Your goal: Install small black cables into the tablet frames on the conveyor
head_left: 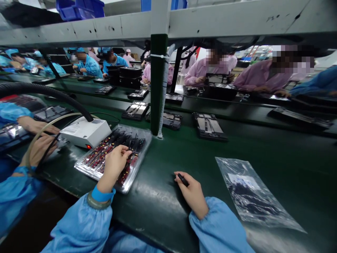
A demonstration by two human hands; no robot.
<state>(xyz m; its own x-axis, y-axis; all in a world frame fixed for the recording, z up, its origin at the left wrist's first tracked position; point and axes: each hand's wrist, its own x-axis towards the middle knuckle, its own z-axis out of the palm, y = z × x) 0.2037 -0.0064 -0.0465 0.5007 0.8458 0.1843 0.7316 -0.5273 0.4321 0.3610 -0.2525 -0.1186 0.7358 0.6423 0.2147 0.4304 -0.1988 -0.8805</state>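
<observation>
My left hand point(116, 162) is over a clear plastic tray point(128, 185), its fingertips pinched together at the tray's right part. What those fingers hold, if anything, is too small to make out. Rows of small red circuit boards point(98, 157) with black cables lie in the tray. My right hand point(193, 193) rests just above the green bench, closed around a short black pen-like tool point(182, 180); much of the tool is hidden by the hand. To the right of that hand lies a clear plastic bag point(252, 193) with black pieces and a white label inside.
A white box point(85, 131) with a black hose and a red switch touches the tray's left side. At left are a co-worker's hands point(39, 149). A green post point(158, 84) rises behind the tray. Opened tablet-like devices point(209, 127) lie along the line beyond.
</observation>
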